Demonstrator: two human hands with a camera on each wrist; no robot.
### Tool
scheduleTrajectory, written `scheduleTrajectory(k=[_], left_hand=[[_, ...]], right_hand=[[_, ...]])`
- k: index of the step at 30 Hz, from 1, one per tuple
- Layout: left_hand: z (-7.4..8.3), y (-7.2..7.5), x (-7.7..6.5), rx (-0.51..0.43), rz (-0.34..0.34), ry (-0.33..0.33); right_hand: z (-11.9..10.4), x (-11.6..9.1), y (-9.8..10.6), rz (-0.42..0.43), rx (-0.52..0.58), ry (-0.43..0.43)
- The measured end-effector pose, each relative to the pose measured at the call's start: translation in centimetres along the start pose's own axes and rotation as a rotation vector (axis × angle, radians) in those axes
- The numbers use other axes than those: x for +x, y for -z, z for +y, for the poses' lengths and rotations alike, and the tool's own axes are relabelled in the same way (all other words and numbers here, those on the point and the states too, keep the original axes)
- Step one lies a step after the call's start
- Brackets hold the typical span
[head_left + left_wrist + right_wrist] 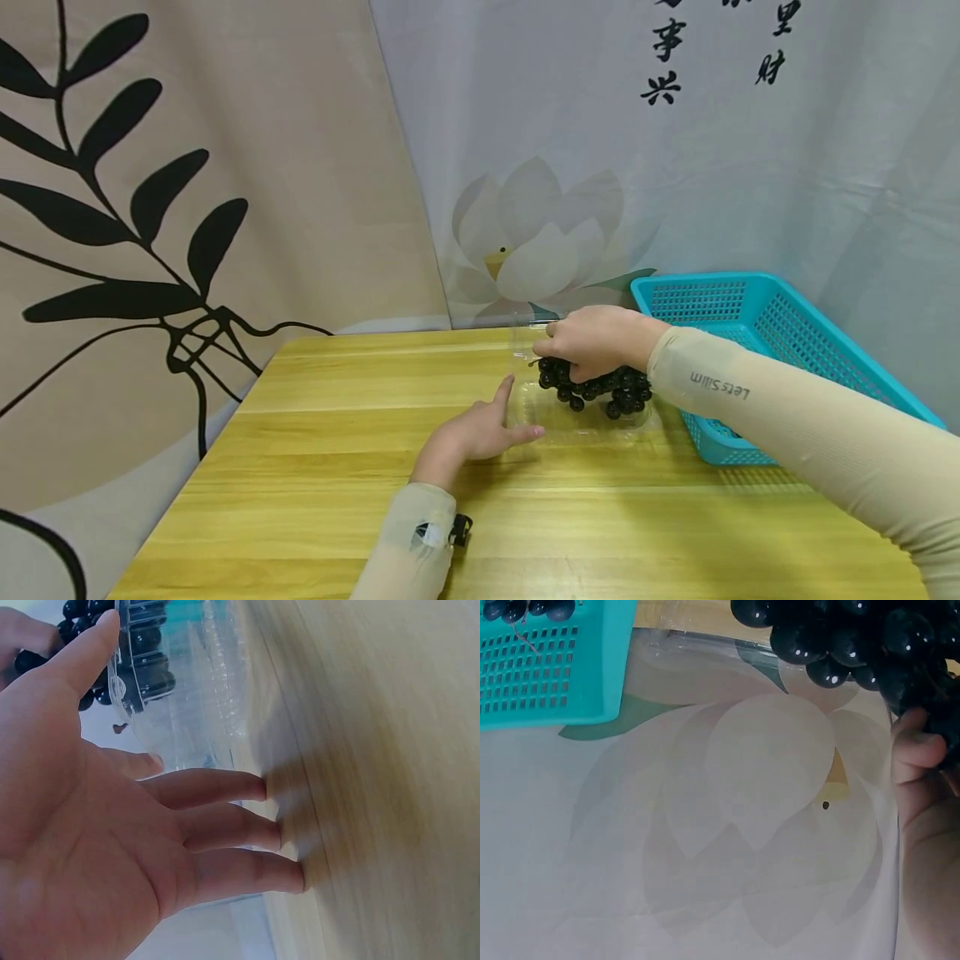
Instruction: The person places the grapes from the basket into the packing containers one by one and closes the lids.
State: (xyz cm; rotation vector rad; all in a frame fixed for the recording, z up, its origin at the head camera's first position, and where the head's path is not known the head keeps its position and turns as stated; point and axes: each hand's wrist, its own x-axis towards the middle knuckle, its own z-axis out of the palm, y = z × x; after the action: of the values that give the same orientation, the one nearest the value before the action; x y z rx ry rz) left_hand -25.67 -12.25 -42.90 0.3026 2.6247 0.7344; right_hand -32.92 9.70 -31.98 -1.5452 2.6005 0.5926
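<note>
A bunch of black grapes (pixel 626 392) hangs from my right hand (pixel 600 337), low over a clear plastic container (pixel 540 417). In the right wrist view the thumb and fingers grip the upper part of the grapes (pixel 855 637). My left hand (pixel 476 432) is at the container's near left corner, thumb and index finger spread along its edges. Seen from the left wrist, the thumb lies at the container's rim and the other fingers (pixel 240 874) reach out straight, their tips down at the wooden table.
A turquoise plastic basket (pixel 693 296) stands right of the container, beneath my right forearm. More dark grapes (pixel 560 609) show inside it in the right wrist view. The wooden table (pixel 337 467) meets a printed curtain (pixel 315 167) at its back edge.
</note>
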Motion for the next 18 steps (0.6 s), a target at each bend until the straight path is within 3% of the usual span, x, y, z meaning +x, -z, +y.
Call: scheduleTrajectory(k=[18], left_hand=[[0.1,0.0,0.1,0.010,-0.001,0.017]], right_hand=[[-0.6,1.8,-1.9,-0.022,0.030,0.001]])
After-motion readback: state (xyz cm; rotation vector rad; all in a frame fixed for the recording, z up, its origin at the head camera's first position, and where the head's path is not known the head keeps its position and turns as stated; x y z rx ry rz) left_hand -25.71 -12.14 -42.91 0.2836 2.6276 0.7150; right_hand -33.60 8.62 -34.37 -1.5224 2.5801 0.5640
